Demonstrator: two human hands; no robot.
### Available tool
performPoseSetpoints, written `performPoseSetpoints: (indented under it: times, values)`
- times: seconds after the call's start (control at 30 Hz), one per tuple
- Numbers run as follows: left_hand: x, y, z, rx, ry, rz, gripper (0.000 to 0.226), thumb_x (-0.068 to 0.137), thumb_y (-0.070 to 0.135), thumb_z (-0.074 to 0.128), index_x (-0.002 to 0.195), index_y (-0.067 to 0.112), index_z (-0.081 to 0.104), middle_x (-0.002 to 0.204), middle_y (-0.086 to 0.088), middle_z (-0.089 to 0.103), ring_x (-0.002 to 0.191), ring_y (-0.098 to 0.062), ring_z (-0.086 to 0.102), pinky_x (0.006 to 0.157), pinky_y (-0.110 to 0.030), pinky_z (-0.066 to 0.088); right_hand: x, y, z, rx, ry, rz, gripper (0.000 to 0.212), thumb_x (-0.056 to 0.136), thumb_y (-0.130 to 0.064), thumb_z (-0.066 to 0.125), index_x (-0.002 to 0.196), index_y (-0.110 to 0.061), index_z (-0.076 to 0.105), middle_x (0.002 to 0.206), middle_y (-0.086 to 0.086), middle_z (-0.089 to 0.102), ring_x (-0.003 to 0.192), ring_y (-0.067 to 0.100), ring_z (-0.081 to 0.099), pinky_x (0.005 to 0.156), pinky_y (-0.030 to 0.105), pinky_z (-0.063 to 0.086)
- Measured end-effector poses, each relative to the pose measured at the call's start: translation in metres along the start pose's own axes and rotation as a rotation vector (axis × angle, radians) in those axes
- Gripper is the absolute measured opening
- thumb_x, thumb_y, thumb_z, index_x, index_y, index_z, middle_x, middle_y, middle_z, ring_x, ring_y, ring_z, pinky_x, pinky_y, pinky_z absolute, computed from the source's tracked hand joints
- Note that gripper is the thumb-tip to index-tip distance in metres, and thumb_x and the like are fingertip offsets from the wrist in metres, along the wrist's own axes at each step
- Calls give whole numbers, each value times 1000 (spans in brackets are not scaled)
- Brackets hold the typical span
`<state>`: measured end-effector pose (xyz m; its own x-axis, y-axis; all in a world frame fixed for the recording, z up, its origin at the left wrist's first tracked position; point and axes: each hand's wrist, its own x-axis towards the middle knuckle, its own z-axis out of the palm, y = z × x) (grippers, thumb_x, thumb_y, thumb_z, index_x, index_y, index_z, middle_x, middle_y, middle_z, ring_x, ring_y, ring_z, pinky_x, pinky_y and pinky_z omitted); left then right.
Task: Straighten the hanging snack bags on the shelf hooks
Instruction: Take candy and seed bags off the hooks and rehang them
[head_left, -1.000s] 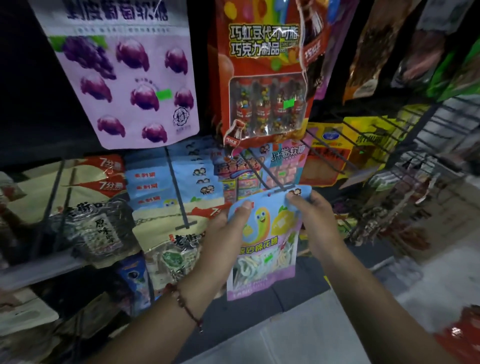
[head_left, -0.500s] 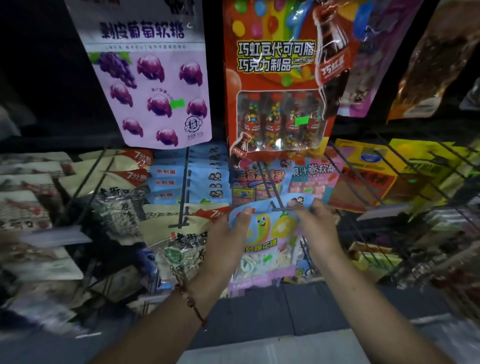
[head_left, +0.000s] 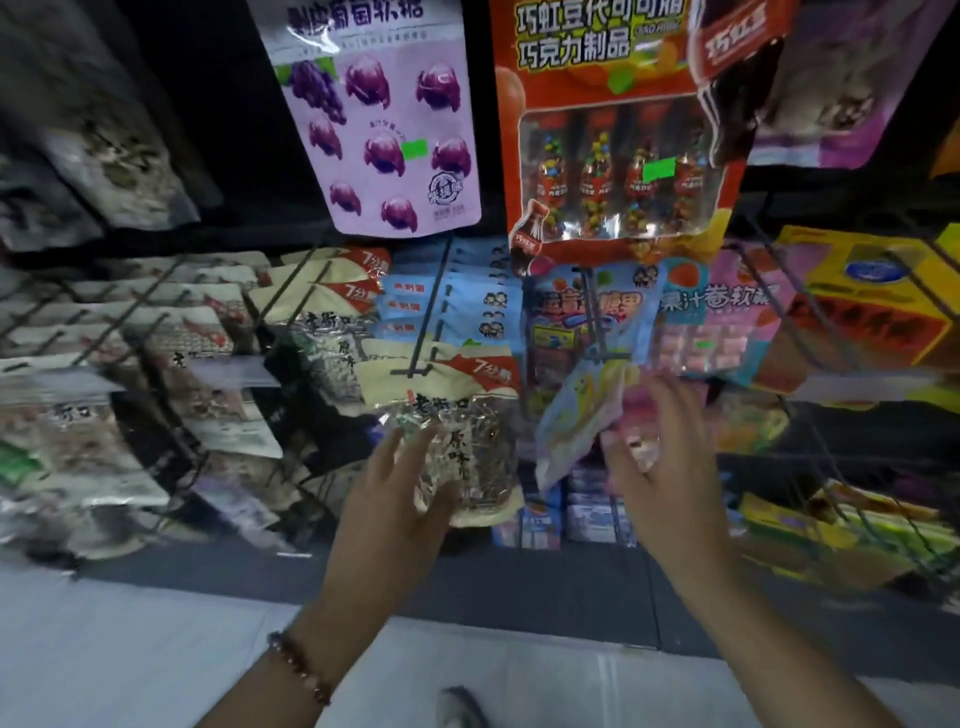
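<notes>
While seed bag (head_left: 457, 447) hangs, left hand (head_left: 400, 499) fingers spread touching it; right hand (head_left: 660, 467) fingers released.

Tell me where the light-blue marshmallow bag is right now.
In the head view it hangs tilted right of centre, the light-blue marshmallow bag, just left of the right hand and right of the sunflower seed bag.

Both hands are letting go of the blue bag (head_left: 582, 415), which they were pinching by its top corners; it is now swinging tilted from its hook. The left hand (head_left: 400, 499) is spreading over the seed bag (head_left: 462, 447) beside it (fingers straight), while the right hand (head_left: 660, 467) is hovering open just right of the blue bag.
</notes>
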<state>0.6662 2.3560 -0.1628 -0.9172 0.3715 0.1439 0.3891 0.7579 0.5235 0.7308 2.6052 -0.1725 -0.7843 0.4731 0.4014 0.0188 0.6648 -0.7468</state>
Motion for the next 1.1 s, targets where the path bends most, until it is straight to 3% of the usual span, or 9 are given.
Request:
performPoseSetpoints:
  times: [0.07, 0.23, 0.33, 0.47, 0.63, 0.8, 0.93, 1.03, 1.1]
  values:
    - [-1, -8, -5, 126, -70, -64, 63, 93, 55, 48, 151, 39, 29, 162, -4, 21, 139, -34, 38, 98, -50, 47, -19, -7, 17, -17, -129, -45, 57, 94, -25, 63, 146, -19, 41, 155, 2, 32, 146, 20, 26, 117, 38, 26]
    - [2, -15, -16, 281, -72, -43, 69, 96, 42, 58, 155, 30, 24, 163, -9, 15, 145, -34, 26, 107, -49, 37, -46, -25, 47, -102, -342, -152, 60, 96, -31, 57, 150, -20, 35, 162, 2, 18, 151, 25, 13, 119, 50, 25]
    - [7, -18, -21, 309, -77, -13, 72, 96, 44, 56, 156, 30, 19, 164, -10, 11, 148, -34, 18, 111, -51, 31, -42, -39, 49, -148, -382, -189, 62, 96, -32, 57, 152, -22, 32, 163, 2, 15, 152, 26, 9, 120, 48, 23]
    - [22, -26, -32, 230, -48, 14, 70, 96, 44, 57, 155, 33, 21, 165, -8, 9, 149, -32, 17, 112, -52, 32, -20, -60, 48, -182, -414, -215, 65, 99, -33, 55, 155, -25, 24, 165, -2, 4, 152, 19, -2, 120, 35, 7]
    - [53, -38, -41, 190, -9, 59, 71, 95, 42, 57, 155, 29, 20, 164, -10, 12, 148, -34, 21, 115, -51, 31, 6, -88, 58, -308, -385, -204, 72, 99, -35, 54, 157, -23, 14, 166, 1, -2, 152, 22, -4, 122, 37, 6]
    - [78, -54, -51, 120, -40, 95, 68, 95, 41, 58, 153, 29, 24, 154, -7, 25, 133, -35, 40, 104, -52, 42, 20, -109, 78, -464, -344, -59, 74, 97, -35, 56, 157, -24, 13, 165, -1, -3, 151, 28, -6, 121, 45, 7]
    - [97, -70, -61, 30, -28, 110, 39, 96, 36, 58, 133, 25, 51, 133, -5, 43, 111, -29, 53, 94, -41, 47, 26, -116, 99, -587, -315, 15, 72, 95, -29, 57, 155, -26, 16, 165, -5, 0, 150, 31, -8, 120, 50, 4]
    - [101, -79, -69, -109, -94, 207, 16, 100, 31, 54, 112, 21, 60, 105, 1, 58, 89, -19, 58, 72, -32, 43, 28, -123, 111, -598, -219, 73, 62, 93, -26, 59, 148, -22, 31, 164, -1, 17, 151, 32, -4, 120, 50, 0]
    - [96, -83, -75, -217, -131, 252, 9, 101, 33, 51, 100, 26, 56, 81, 7, 61, 70, -15, 59, 57, -30, 38, 26, -127, 118, -650, -121, 57, 56, 90, -25, 65, 140, -18, 43, 152, 6, 40, 148, 36, 14, 118, 53, 9]
